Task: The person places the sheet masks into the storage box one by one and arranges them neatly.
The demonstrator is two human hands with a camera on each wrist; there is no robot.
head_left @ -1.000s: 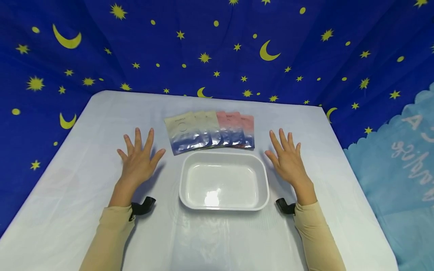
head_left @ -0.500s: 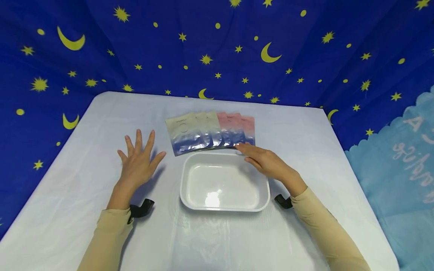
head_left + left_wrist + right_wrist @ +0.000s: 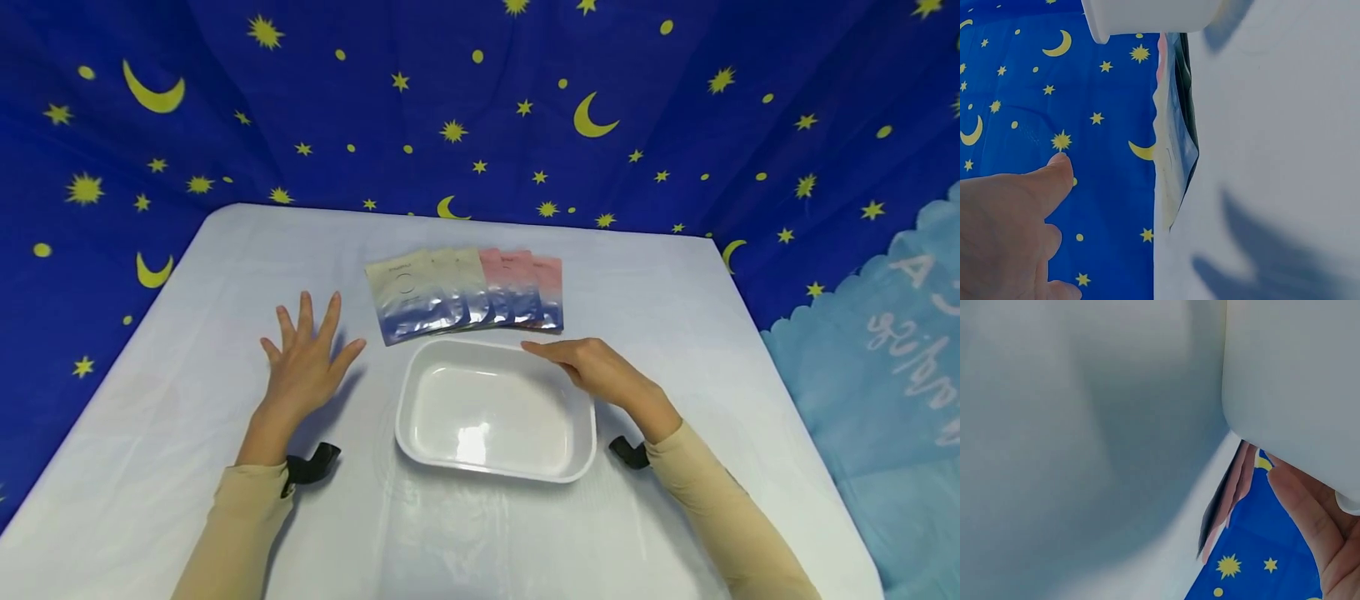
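Observation:
A white rectangular tray (image 3: 480, 412) stands in the middle of the table in the head view. My right hand (image 3: 600, 371) grips its far rim near the right corner. The right wrist view shows fingers (image 3: 1307, 509) against the outer wall of the tray (image 3: 1291, 381), under the rim. My left hand (image 3: 303, 371) is to the left of the tray, fingers spread and holding nothing. Just beyond the tray lies a fanned row of flat foil sachets (image 3: 416, 296), cream and blue on the left, pink and blue on the right.
The white tabletop (image 3: 465, 542) ends at a blue curtain (image 3: 390, 117) with yellow stars and moons. A light blue cloth (image 3: 877, 358) with white lettering hangs at the right. Black wrist cameras (image 3: 315, 464) stick out inward from both sleeves.
My right hand has moved inward from the right and taken hold of the tray's far rim. The tray's near right side has shifted slightly toward me. My left hand stays in place.

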